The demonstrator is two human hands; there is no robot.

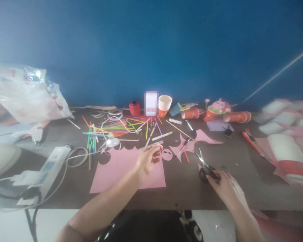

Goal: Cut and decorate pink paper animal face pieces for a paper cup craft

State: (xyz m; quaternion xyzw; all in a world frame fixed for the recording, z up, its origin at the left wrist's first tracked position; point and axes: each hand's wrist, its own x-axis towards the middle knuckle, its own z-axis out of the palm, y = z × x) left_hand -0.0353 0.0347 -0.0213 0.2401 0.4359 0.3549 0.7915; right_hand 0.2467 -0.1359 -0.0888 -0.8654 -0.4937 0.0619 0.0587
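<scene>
The fingers of the left hand [146,163] are pinched together on a small pink piece [160,145], held over the right upper part of a pink sheet [126,168] that lies on the desk [181,198] beneath that hand and has scalloped cuts along its far edge. Just right of these fingers is a pink disc [167,156] with two dark openings. The fingers of the right hand [226,188] are closed on the dark handles of the scissors [205,164], whose blades stand apart and point away from the person. Beyond the scissors, between the two hands, lies a pink offcut [199,138] with curved edges, a pen [183,146] and a reddish stick [185,154] across it. Farther beyond the left fingers stand stacked paper cups [164,109] and a red spool [134,109]; coloured sticks [116,125] are strewn to their far left. A red cutter [252,143] lies beyond the right fingers, off to their right.
</scene>
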